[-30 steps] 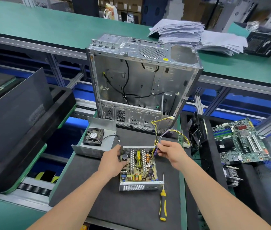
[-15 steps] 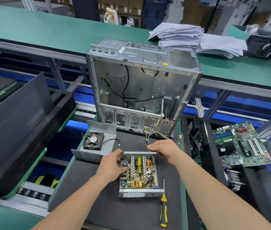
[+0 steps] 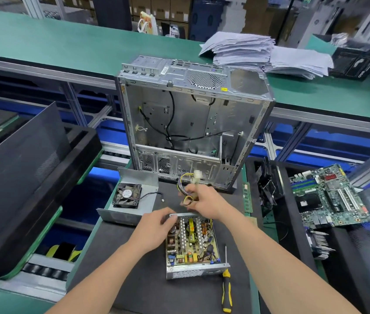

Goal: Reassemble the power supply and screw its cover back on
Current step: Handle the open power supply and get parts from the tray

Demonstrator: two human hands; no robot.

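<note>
Head view. Power supply [image 3: 190, 245] is sitting open on the black mat [image 3: 152, 291] near the front edge. Its circuit board is facing up and its perforated end wall is facing the person.

Left hand [image 3: 156, 225] is bracing it, fingers curling over the far-left corner of the housing.

Right hand [image 3: 204, 201] is hovering just beyond the far edge of the unit, closed round the wire harness [image 3: 185, 180]. Yellow and black leads are looping out above the fist. The hand is motion-blurred, so I can't tell exact finger placement. White connector [image 3: 196, 175] is sticking up at the top of the bundle.

Cover [image 3: 123, 215] is lying off the unit, to the left and just beyond it, inside facing up, with the fan [image 3: 127, 195] sitting in it.

Yellow-and-black screwdriver [image 3: 226, 291] is lying on the mat just right of the unit. Its tip is pointing away and its shaft is running beside the near-right corner.

Stripped computer case [image 3: 190, 123] is standing upright behind everything, open side facing the person. RAM stick [image 3: 246, 197] is lying along the mat's right edge. Motherboard [image 3: 328, 196] is lying well off to the right. Paper stack [image 3: 258, 51] is sitting on the green bench [image 3: 66, 41] behind the case.
</note>
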